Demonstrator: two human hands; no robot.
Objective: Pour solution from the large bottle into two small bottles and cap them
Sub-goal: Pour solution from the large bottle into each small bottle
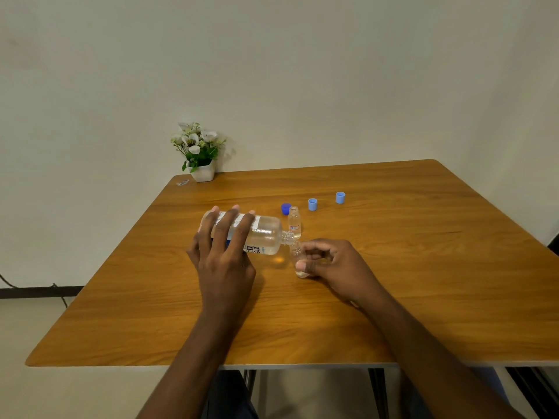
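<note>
My left hand (225,252) grips the large clear bottle (266,234), tipped on its side with its open neck pointing right. Its mouth meets the top of a small clear bottle (298,258) that my right hand (335,267) holds upright on the wooden table (393,297). A little liquid shows in the bottom of that small bottle. A second small bottle (294,222) with a red label stands uncapped just behind. Two light blue caps (312,204) (340,197) and a dark blue cap (286,208) lie farther back.
A white pot of artificial flowers (199,152) stands at the table's far left corner, with a small clear scrap (182,182) beside it. A pale wall rises behind the table. A black cable (60,297) runs along the floor at left.
</note>
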